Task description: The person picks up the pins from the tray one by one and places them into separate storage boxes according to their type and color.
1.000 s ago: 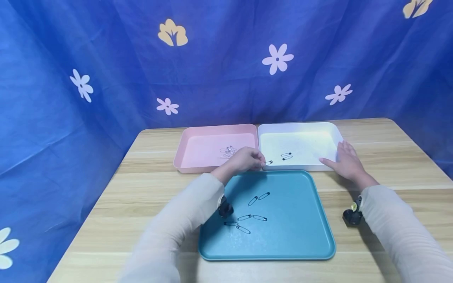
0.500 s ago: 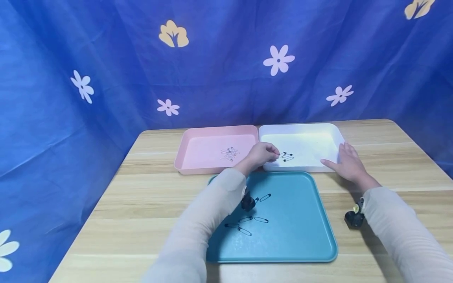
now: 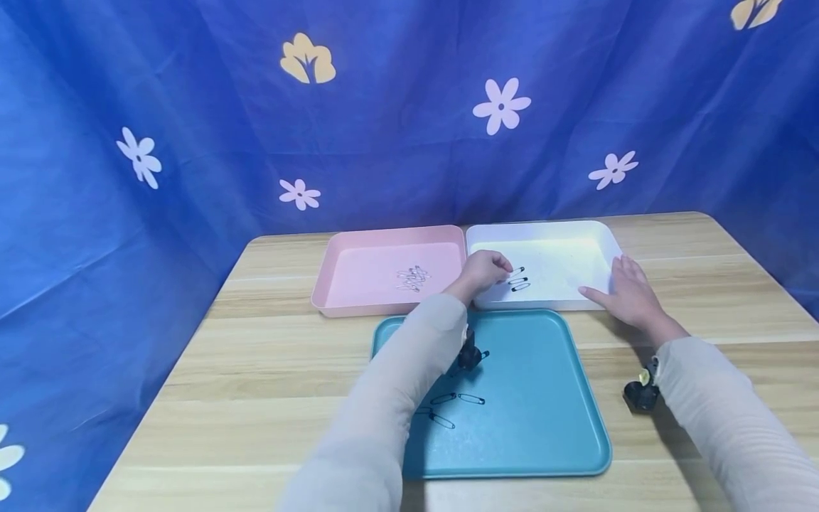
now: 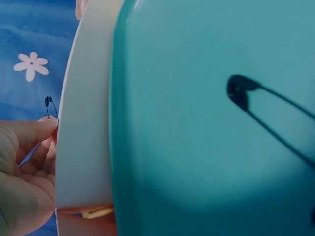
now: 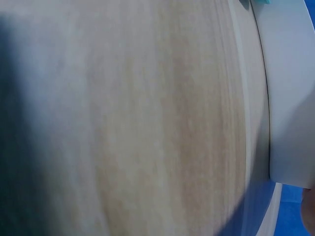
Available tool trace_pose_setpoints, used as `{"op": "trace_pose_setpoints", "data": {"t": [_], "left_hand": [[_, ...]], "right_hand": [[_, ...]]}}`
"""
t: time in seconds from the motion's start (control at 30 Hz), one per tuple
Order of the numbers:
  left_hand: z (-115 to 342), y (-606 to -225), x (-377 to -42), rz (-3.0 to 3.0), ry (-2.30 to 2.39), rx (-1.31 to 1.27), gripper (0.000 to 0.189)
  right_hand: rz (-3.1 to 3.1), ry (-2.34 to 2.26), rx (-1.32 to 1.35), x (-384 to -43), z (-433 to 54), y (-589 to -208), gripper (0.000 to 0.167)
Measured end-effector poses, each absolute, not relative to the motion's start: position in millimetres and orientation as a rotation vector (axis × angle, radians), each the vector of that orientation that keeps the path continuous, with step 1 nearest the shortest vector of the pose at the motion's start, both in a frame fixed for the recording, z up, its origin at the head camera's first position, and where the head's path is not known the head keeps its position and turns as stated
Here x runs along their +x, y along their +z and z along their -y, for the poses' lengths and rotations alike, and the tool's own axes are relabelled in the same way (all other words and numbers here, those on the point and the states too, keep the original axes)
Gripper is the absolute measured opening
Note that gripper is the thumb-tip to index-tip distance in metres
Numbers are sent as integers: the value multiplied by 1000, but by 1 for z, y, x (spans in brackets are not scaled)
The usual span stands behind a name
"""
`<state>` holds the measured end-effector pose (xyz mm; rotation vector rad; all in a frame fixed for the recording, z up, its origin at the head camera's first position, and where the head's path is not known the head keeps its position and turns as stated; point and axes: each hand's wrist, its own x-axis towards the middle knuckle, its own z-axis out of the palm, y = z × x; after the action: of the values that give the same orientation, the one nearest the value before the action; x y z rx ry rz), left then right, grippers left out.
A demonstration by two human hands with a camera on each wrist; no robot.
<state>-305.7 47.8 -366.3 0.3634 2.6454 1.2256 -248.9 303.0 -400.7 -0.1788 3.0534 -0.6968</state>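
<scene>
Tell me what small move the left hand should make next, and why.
Probably loosen the grip of the left hand, letting the pinched safety pin settle in the white tray, since two similar black-headed pins lie there beside it.

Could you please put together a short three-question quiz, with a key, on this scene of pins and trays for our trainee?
1. What does the left grip pinch?
2. True or false: in the head view, the pink tray stands to the right of the white tray.
3. Which tray reaches nearest the bottom edge of the head view?
A) the pink tray
B) the white tray
C) the teal tray

Key:
1. A safety pin, with its dark end sticking out past the fingertips.
2. False; the pink tray stands to the left of the white tray.
3. C.
</scene>
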Motion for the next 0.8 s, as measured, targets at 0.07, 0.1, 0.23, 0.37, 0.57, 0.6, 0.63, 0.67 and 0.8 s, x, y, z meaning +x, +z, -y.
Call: {"op": "trace_pose_setpoints", "data": {"t": [0.07, 0.1, 0.23, 0.37, 0.57, 0.6, 0.63, 0.67, 0.8], "left_hand": [[-51, -368, -309, -2671, 1175, 358, 11], [-53, -370, -312, -2699, 1165, 364, 9], [-63, -384, -323, -2767, 1094, 324, 10], [-70, -381, -318, -2765, 1027, 195, 9], [-76, -402, -334, -2793, 1023, 198, 13], [-75, -403, -336, -2780, 1032, 197, 13], [-75, -403, -338, -2765, 1040, 184, 12], [-75, -394, -330, -2754, 1003, 140, 12], [-75, -388, -320, -2781, 1008, 120, 14]], "right_hand": [[-3056, -689, -178, -249, -303, -400, 98], [-3057, -686, -177, -249, -303, -400, 98], [-3059, -681, -185, -249, -303, -400, 98], [-3055, -681, -186, -249, -303, -401, 97], [-3057, -681, -180, -248, -303, -400, 97], [-3060, -680, -180, -248, -303, -400, 97], [-3063, -677, -180, -248, -302, -400, 97], [-3065, -675, -181, -249, -303, -401, 97], [-3072, -665, -188, -250, -303, -403, 96]]}}
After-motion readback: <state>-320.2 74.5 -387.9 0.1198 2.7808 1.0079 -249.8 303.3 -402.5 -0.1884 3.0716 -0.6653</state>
